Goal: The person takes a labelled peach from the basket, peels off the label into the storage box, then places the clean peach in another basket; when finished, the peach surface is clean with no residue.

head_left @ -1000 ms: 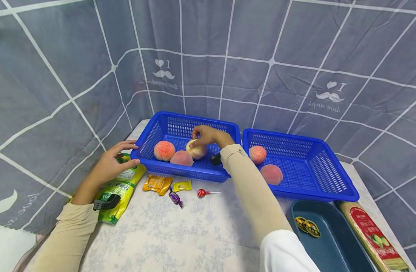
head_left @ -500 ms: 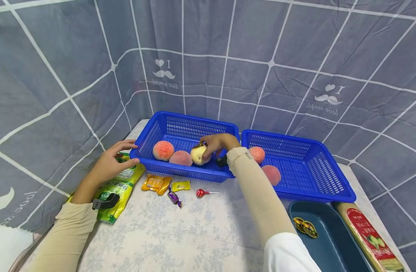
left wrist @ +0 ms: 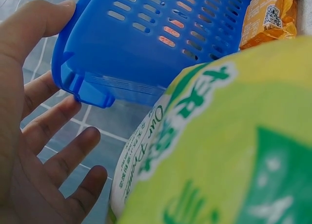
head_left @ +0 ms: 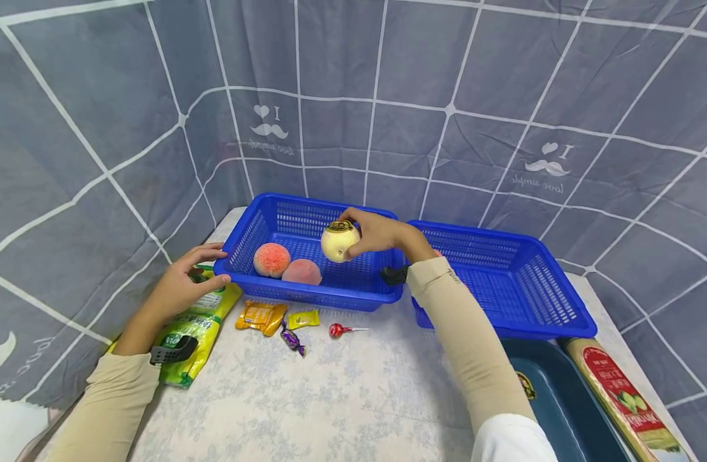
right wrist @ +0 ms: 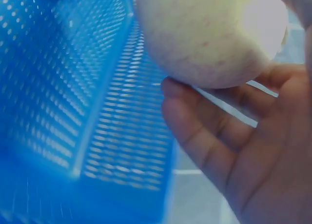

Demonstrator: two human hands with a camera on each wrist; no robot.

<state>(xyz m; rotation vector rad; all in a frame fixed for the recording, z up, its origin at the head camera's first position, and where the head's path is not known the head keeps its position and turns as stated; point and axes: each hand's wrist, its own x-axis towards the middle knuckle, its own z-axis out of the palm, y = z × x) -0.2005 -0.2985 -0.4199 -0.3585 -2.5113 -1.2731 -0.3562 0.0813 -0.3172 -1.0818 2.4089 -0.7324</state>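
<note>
My right hand grips a pale yellow round fruit with a black-and-gold label, holding it over the left blue basket. Close up in the right wrist view, the fruit has faint pinkish speckles, with fingers beneath it. A speckled red-orange peach and a dusky pink peach lie in that basket's left half. My left hand touches the basket's left end, fingers spread and relaxed. In the left wrist view its thumb and fingertips meet the rim.
A second blue basket stands to the right, its peaches mostly hidden by my right arm. Before the left basket lie an orange packet, small wrapped sweets and a red lollipop. A green-yellow bag, teal tray and red-labelled pack flank the table.
My right hand has lifted the pale yellow fruit from beside the pink peach, up and away from the basket's floor. The left hand stays at the basket's end.
</note>
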